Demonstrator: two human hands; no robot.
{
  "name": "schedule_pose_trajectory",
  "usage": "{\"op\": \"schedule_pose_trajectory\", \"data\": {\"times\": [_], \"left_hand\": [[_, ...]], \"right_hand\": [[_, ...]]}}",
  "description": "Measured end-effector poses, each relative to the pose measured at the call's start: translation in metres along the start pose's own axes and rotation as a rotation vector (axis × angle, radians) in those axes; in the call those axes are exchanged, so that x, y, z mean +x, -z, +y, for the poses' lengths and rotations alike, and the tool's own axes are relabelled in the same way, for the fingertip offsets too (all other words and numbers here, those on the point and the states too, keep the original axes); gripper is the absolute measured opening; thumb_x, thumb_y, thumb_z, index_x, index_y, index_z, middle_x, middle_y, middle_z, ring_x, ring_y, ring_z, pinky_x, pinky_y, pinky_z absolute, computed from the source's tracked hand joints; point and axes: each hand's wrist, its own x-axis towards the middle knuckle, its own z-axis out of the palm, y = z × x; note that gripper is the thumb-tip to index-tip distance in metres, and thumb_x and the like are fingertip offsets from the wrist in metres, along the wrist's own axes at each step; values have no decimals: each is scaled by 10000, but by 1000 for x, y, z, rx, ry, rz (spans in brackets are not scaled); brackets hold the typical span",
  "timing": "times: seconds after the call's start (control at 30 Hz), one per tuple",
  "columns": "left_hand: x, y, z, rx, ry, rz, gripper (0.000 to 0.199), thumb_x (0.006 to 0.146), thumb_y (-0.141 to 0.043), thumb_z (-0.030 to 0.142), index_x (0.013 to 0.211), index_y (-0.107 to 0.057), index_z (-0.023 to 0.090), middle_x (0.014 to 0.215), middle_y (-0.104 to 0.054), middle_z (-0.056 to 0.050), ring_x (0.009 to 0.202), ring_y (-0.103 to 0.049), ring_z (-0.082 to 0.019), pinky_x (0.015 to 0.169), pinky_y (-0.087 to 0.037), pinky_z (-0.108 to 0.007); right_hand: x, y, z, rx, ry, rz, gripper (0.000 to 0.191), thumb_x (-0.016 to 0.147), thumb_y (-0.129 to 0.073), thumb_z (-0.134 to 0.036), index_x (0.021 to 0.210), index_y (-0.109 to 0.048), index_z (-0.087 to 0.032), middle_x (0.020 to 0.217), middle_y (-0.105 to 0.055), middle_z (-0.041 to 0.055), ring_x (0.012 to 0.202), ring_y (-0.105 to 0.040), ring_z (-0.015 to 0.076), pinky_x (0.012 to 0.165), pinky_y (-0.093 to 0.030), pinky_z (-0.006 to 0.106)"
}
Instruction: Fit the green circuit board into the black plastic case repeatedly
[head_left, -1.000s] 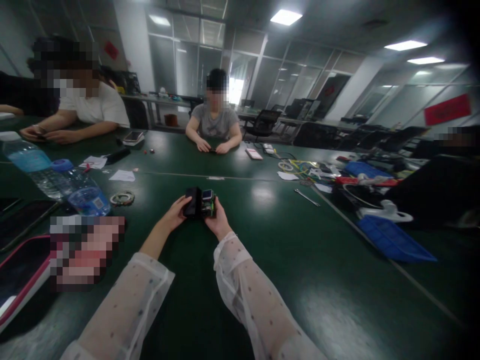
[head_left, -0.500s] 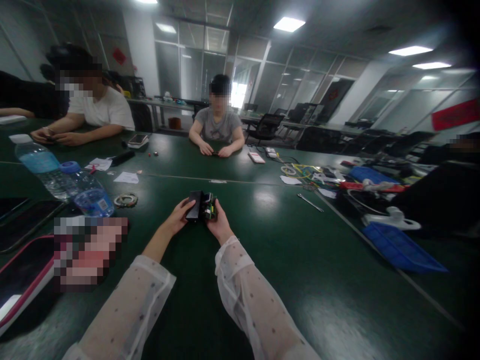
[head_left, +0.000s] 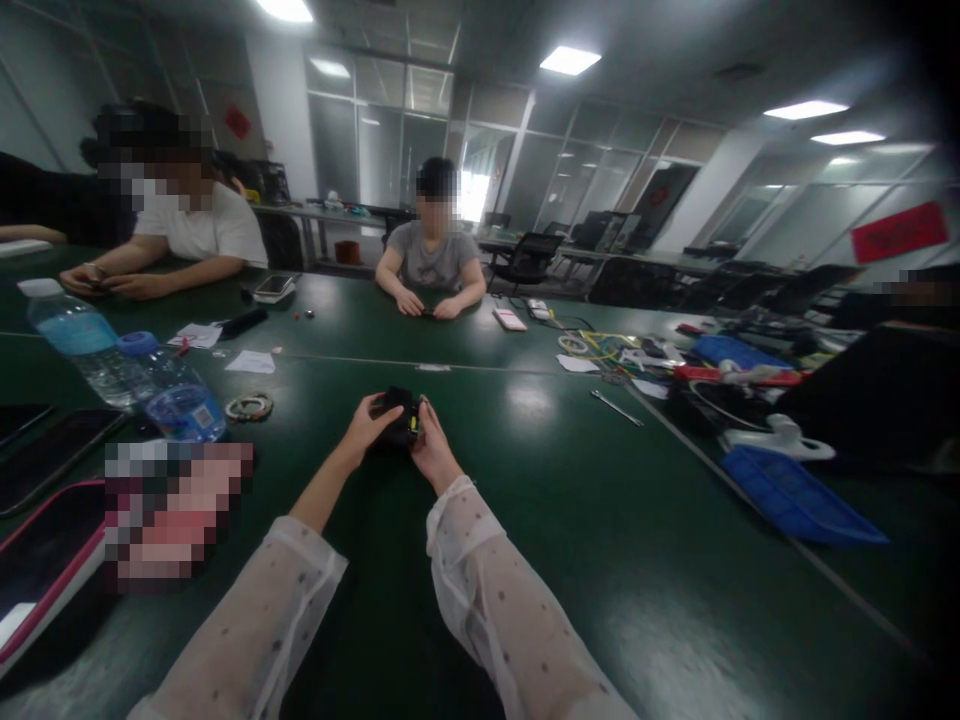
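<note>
In the head view my left hand point(head_left: 364, 428) is closed around a small black plastic case point(head_left: 396, 432), its thumb lying across the face of the case. My right hand point(head_left: 435, 452) grips a small circuit board point(head_left: 414, 424) with a yellow part on it, fingers pressed along its right edge. The board sits at the right side of the case, partly hidden by the case and my fingers. How far the board reaches into the case I cannot tell. Both are held over the green table point(head_left: 600, 490).
Two water bottles point(head_left: 180, 405), a bracelet point(head_left: 249, 406) and a phone point(head_left: 52, 460) lie left. A wrench point(head_left: 616, 408), cables point(head_left: 600, 345) and a blue tray point(head_left: 802, 495) are at right. Across the table sits a person in grey point(head_left: 431, 255); another in white point(head_left: 195, 225) sits left.
The circuit board and the black case have come closer together, and the gap between them has narrowed. The case has turned in my left hand, whose thumb now reaches further across it.
</note>
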Motion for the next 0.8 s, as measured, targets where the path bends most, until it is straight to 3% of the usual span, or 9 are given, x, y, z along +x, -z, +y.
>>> {"op": "schedule_pose_trajectory", "data": {"times": [0.13, 0.3, 0.47, 0.6, 0.7, 0.8], "left_hand": [[-1, -5, -1, 107, -18, 49, 643, 561, -862, 273, 1125, -575, 157, 1097, -614, -136, 1051, -575, -272, 905, -440, -370], [-6, -5, 3, 40, 27, 26, 607, 509, -870, 151, 1046, -586, 151, 1066, -623, -126, 1099, -542, -278, 944, -386, -342], [-6, -2, 0, 111, 21, -54, 613, 527, -867, 196, 1072, -591, 155, 1070, -619, -117, 1009, -573, -251, 870, -427, -322], [-2, 1, -3, 149, -13, -67, 563, 547, -851, 216, 1053, -612, 158, 1011, -648, -96, 911, -605, -219, 772, -466, -288], [0, 6, -1, -28, 94, -77, 439, 621, -786, 207, 1025, -623, 148, 927, -672, -85, 795, -633, -189, 699, -497, -274], [0, 11, 3, -461, 308, -148, 317, 721, -659, 209, 1021, -617, 116, 942, -679, -121, 798, -655, -187, 726, -537, -297]], "right_hand": [[1, 1, 1, 2, -16, 35, 389, 891, -518, -235, 1265, -493, -338, 984, -708, -32, 777, -673, 111, 740, -550, 265], [2, 4, 2, -46, -12, -42, 524, 840, -528, -108, 1293, -471, -363, 1041, -686, -29, 837, -658, 107, 797, -530, 267], [-2, 0, 2, -86, 4, -65, 632, 771, -559, -30, 1296, -467, -370, 1035, -642, -35, 807, -639, 80, 739, -519, 204], [-3, -2, 1, -44, -3, -77, 601, 792, -544, -49, 1302, -458, -356, 994, -642, -40, 800, -638, 74, 771, -515, 207], [-1, 0, 0, 19, -27, -87, 507, 841, -533, -111, 1289, -456, -335, 1011, -663, -34, 869, -649, 81, 802, -512, 218], [-1, 3, -3, 76, -46, -72, 389, 893, -500, -193, 1256, -468, -330, 1075, -667, -20, 957, -645, 86, 834, -513, 245]]}}
